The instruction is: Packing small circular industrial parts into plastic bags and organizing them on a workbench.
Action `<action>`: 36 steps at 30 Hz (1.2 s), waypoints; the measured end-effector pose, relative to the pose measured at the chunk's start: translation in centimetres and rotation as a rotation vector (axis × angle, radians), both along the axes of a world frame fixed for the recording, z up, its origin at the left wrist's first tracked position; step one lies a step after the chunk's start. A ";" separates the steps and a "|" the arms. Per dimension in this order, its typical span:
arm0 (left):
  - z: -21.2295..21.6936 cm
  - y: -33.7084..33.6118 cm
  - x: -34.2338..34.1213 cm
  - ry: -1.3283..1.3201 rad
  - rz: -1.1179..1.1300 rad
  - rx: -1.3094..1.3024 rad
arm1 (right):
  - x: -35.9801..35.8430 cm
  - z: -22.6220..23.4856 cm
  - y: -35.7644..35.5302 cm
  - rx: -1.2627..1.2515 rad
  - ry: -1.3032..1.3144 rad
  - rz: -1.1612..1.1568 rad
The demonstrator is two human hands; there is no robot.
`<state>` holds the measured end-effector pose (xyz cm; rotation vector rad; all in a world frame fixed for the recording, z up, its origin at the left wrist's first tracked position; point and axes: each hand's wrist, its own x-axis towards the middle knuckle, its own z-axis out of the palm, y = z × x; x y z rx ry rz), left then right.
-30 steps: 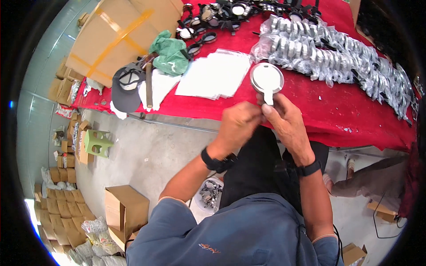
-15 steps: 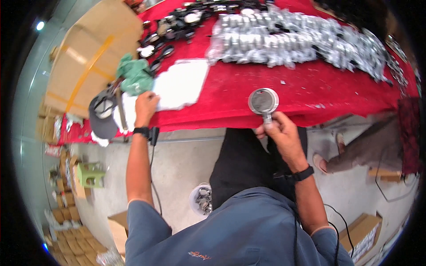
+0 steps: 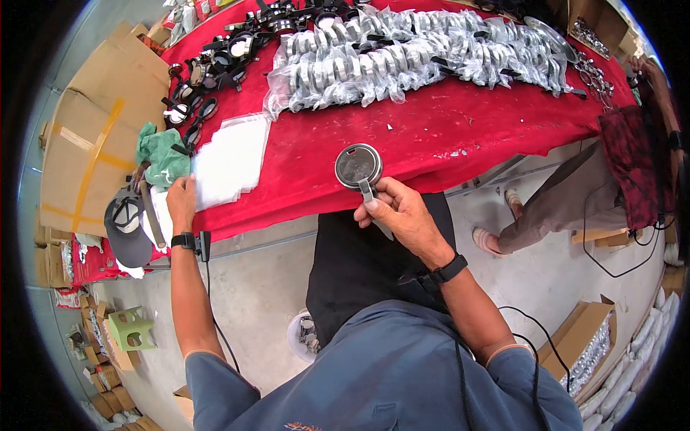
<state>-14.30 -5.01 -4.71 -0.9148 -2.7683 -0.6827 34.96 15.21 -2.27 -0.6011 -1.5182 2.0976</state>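
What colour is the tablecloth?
Red tablecloth; head view shows it best.

Bright, even daylight throughout, with no hard shadows; only a soft dark patch under the near edge of the red tablecloth (image 3: 460,129). Sharp glare off the bagged metal rings (image 3: 402,57) at the far side, highlights nearly blown white. Mild sheen on the round metal part (image 3: 358,167). Strong fisheye bending toward the rim, table edge curved, black vignette in all corners. Centre crisp; cardboard boxes (image 3: 86,136) at far left slightly smeared and stretched.
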 end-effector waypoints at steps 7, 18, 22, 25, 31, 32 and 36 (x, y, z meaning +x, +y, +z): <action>-2.1 -2.9 -2.9 0.138 -0.082 0.017 | -0.5 0.1 -0.4 -0.009 -0.001 0.005; 0.6 -1.2 1.2 -0.007 0.063 0.211 | 0.0 -0.1 -0.4 0.013 0.012 -0.039; 1.4 -0.1 1.7 0.107 -0.007 0.409 | 0.1 -0.8 0.0 -0.001 0.050 -0.062; 3.1 1.5 4.1 0.178 -0.108 0.393 | -0.2 -0.4 -0.2 -0.019 0.069 -0.076; 5.5 2.0 3.9 0.475 -0.272 0.325 | -1.1 -0.1 0.1 0.025 0.063 -0.027; 5.9 2.3 3.9 0.519 -0.226 0.388 | -1.0 0.0 0.2 0.028 0.062 -0.027; 7.9 3.4 2.1 0.618 -0.169 0.399 | -1.1 -0.2 -0.2 0.038 0.059 -0.028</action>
